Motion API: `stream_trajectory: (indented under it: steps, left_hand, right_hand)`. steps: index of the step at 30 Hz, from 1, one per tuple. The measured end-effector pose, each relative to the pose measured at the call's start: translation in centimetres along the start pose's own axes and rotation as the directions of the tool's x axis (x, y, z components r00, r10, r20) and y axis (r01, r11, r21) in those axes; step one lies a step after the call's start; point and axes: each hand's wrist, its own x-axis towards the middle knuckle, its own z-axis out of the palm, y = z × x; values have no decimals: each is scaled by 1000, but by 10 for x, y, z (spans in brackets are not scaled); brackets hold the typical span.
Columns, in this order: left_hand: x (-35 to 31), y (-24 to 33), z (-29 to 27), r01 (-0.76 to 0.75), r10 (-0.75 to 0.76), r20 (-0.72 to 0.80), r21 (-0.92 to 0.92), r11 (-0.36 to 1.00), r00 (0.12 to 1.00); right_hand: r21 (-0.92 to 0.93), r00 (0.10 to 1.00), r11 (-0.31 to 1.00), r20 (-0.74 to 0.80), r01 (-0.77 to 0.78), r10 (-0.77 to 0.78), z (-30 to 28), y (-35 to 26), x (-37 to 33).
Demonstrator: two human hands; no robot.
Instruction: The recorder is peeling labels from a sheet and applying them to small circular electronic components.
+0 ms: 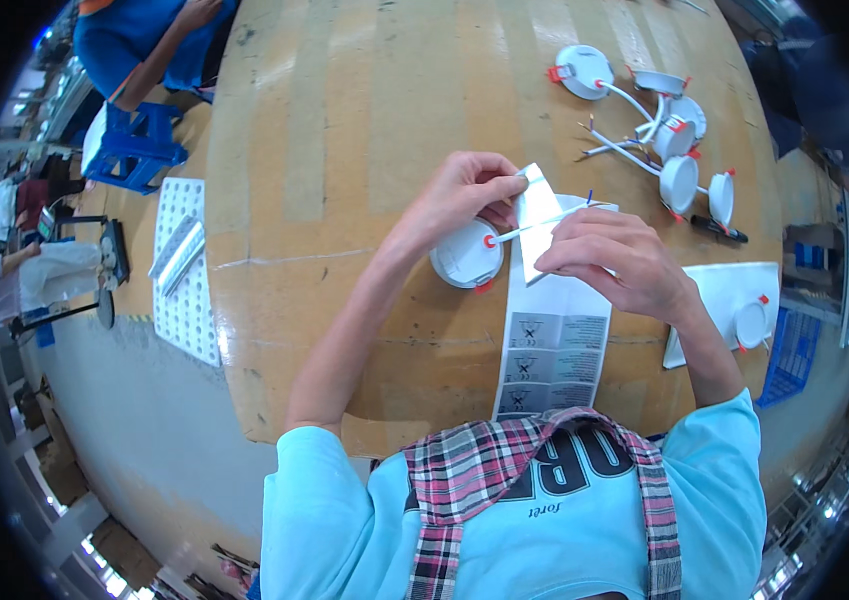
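A narrow folded white paper [534, 205] is held between my two hands above the table. My left hand [466, 197] is closed, pinching the paper's upper left edge between thumb and fingers. My right hand [619, 258] is closed at its lower right edge, with the fingertips partly hidden. Just below my left hand lies a round white downlight [465, 262] with red clips. Its white cable [534, 226] crosses over the folded paper toward my right hand, bare wire ends beyond. Under the paper and my right hand, a long printed sheet [556, 345] stretches toward me.
Several more downlights [678, 184] with cables cluster at the far right, beside a black marker [718, 229]. Another downlight [750, 325] rests on white sheets [694, 290] by the right edge. A co-worker in blue [149, 45] sits at the far left, near a blue stool [139, 147].
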Motion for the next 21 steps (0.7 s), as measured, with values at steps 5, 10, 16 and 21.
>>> stream_trajectory:
  steps: [5, 10, 16, 21]
  left_hand:
    - [1, -1, 8, -75, 74, 17, 20, 997, 997]
    - [-3, -5, 13, -115, 117, 25, -72, 991, 993]
    - [-8, -4, 17, -64, 66, 9, -119, 991, 998]
    - [-7, -5, 20, -79, 73, -43, -150, 986, 996]
  right_hand:
    - [34, 994, 999, -107, -12, 16, -2, 1, 3]
    - [-289, 983, 957, -161, 35, -84, -5, 4, 17]
    - [-131, 894, 972, -432, -196, 122, -2, -1, 15]
    - [-91, 861, 919, -395, -383, 320, 0, 10, 3]
